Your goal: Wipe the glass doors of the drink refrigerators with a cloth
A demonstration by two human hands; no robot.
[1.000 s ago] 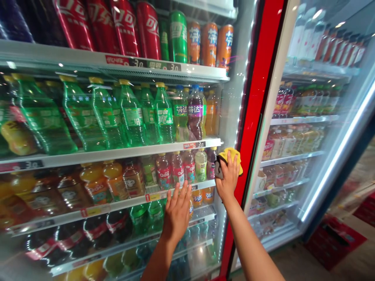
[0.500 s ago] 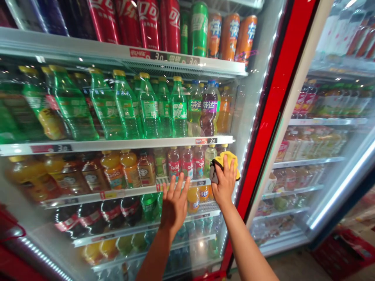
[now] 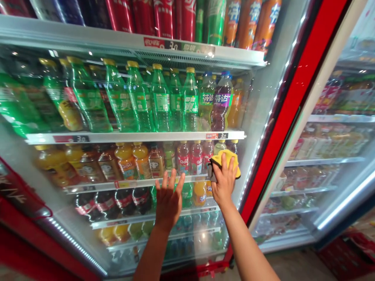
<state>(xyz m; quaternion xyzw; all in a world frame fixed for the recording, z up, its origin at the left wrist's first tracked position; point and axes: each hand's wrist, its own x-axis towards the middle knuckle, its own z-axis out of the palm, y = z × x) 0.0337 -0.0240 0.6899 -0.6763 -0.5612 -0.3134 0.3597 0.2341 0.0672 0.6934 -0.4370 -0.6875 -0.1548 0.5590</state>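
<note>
My right hand point(image 3: 224, 183) lies over a yellow cloth point(image 3: 238, 170) with a dark edge and a grey side, pressing it against the glass door of a drinks cooler. Its fingers are bent over the cloth's top. To its left, my left hand point(image 3: 169, 205) has its fingers spread and holds nothing. It is up at the glass; whether the palm touches cannot be told. Behind the glass, close to both hands, stand small bottles with pink labels point(image 3: 184, 160) and an orange drink bottle point(image 3: 200, 194).
Green soda bottles point(image 3: 161, 103) fill the shelf above, with red cans point(image 3: 164, 19) on the one over it. A red door frame point(image 3: 293, 113) runs along the right. Beyond it stands a second cooler point(image 3: 325, 162). A red crate point(image 3: 348, 253) sits on the floor at lower right.
The cooler has shifted right in the picture as the view moved. Against the shelves, both hands and the cloth now lie farther left. My left hand is slightly farther from my right.
</note>
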